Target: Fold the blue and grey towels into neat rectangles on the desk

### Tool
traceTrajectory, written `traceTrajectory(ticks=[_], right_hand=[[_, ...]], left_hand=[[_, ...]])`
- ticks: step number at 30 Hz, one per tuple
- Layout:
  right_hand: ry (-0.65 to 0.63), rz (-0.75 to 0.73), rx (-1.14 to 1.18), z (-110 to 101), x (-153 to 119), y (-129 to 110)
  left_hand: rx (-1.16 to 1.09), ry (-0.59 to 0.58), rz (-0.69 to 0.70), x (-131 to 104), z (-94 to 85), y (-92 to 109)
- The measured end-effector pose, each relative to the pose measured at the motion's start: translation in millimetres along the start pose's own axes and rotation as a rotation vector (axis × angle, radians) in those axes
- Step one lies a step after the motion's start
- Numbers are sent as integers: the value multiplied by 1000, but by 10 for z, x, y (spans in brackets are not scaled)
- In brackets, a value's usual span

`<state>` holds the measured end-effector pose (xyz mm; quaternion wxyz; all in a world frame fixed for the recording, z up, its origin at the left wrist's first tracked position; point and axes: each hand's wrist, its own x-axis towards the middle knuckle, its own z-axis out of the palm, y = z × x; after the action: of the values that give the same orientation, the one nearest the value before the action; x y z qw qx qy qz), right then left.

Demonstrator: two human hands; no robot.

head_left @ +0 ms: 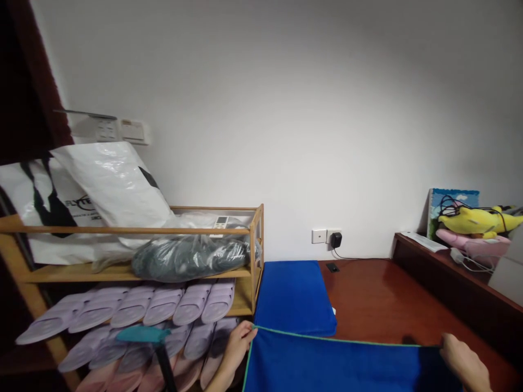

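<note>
A blue cloth (347, 363) with a green edge is stretched between my two hands at the bottom of the view. My left hand (236, 348) pinches its upper left corner. The upper right end is gripped by my right hand (466, 360), whose fingertips are partly hidden. The cloth's lower part runs out of the frame. Just beyond it, a flat folded blue cloth (294, 296) lies on the reddish-brown wooden surface (376, 299), against the wall.
On the left stands a wooden rack (134, 231) with bags and several lilac slippers (157, 307). A teal-headed object (143, 334) rises before it. A yellow plush toy (474, 220) rests on the right ledge. A black plug (335, 239) sits in the wall socket.
</note>
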<state>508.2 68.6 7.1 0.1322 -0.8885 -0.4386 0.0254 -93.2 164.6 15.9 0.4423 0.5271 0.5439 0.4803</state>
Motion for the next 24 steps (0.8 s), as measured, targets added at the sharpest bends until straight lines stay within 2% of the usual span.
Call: traceTrajectory(ticks=[5,11,18,24], right_hand=[[22,12,-42,9,95,-237],[52,-123,-134,115,208,-411],[140,-219,-270,203,318,-688],[139,-220,-303,331,372,-871]], left_hand=[[82,113,87,124,66,-31],[173,214,147,290,76,-81],[255,255,180,385,92,-146],[355,297,145,478,123,-163]])
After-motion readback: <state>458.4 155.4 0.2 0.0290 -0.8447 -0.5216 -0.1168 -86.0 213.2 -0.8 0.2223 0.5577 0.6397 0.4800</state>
